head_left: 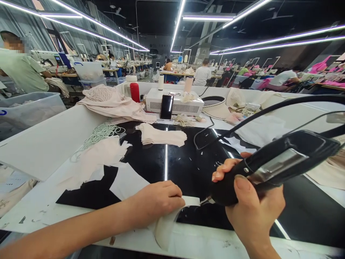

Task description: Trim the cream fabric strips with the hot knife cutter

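At the lower middle, my left hand [161, 198] is closed on a cream fabric piece [167, 226], which hangs over the table's front edge. A narrow end of that piece sticks out to the right of my fingers. My right hand [253, 212] is wrapped round a black handheld tool [285, 162] with a cord. The tool's thin metal tip touches or nearly touches the fabric's end, above the black work surface [148, 158]. Beyond my hands lies a stack of cream cut pieces [163, 136]. White sheet material [128, 180] and pale fabric scraps [101, 154] are on the left.
A white vented box [175, 102] holds thread spools at the back, with a phone [166, 107] leaning on it. Green cord [101, 133] lies left. Draped fabric [110, 102] and a red container [134, 92] stand behind. People sit farther off at sewing tables.
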### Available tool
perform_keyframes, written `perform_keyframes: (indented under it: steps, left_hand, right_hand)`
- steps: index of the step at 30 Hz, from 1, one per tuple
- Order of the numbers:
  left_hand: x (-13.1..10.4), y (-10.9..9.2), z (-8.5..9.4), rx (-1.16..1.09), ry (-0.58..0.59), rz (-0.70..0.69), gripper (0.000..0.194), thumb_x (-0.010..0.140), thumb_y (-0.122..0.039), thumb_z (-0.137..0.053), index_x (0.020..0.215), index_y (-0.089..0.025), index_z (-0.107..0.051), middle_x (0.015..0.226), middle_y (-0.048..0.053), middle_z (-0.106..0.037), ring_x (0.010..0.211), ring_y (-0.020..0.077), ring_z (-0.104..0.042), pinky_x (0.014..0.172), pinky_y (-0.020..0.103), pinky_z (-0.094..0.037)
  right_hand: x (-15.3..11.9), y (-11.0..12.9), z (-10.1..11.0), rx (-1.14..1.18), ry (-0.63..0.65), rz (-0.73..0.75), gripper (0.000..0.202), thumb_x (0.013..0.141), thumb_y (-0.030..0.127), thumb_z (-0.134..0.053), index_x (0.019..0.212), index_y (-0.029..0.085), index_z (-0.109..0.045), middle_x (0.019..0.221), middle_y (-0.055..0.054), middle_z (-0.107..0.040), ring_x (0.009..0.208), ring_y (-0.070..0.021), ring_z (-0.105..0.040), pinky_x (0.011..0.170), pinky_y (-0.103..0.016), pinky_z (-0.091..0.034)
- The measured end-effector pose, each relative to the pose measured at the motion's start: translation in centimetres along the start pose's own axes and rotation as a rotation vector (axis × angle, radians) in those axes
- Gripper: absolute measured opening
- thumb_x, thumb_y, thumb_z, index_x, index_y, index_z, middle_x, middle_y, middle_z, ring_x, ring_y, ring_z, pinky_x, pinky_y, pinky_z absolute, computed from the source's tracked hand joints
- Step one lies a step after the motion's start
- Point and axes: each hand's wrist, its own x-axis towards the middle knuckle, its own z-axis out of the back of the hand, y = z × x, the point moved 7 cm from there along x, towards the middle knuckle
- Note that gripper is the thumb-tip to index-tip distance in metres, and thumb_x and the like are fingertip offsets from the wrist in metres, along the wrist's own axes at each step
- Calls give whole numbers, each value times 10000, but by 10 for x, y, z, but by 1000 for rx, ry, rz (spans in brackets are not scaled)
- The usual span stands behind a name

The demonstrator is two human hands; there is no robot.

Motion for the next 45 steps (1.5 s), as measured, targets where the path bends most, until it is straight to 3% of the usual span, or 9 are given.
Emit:
perform_keyframes:
  steps: [11,25,33,36,45]
  left_hand:
    - [-3,0,-13,19,-58,-20,236,1013,27,-652,1152,-162,-683,1150,69,-736,1048,193,-680,919,299,-614]
    - [4,-7,-8,49,-52,-61,210,1032,42,-605,994,-153,-672,1078,72,-730,971,185,-680,930,278,-583]
    - [8,-10,-7,40,-14,-34,217,1059,29,-571,1087,-150,-690,1071,71,-743,986,201,-691,915,288,-583]
    - [6,-9,-9,14,-43,-26,232,1054,29,-595,1173,-140,-701,1110,76,-748,1008,201,-690,919,296,-588]
    - [2,-7,-11,16,-139,-31,179,1049,-3,-652,1131,-144,-726,1093,60,-744,984,191,-678,898,304,-591]
  right_hand:
    - [10,8,-4,24,-85,5,466,757,375,-943,1134,245,-701,763,42,-733,575,-186,-653,557,-332,-607]
    - [8,8,-7,-13,-97,-18,448,728,351,-933,1104,252,-711,749,47,-712,577,-185,-635,544,-333,-591]
    - [7,9,-7,-23,-95,-16,435,731,349,-915,1104,258,-711,767,48,-717,586,-182,-621,563,-337,-587]
    - [6,9,-6,-25,-108,-26,445,715,346,-914,1102,259,-711,756,48,-710,592,-188,-619,561,-338,-590]
    - [9,8,-13,10,-73,-18,380,770,308,-867,1115,265,-714,771,44,-687,594,-184,-640,541,-328,-583]
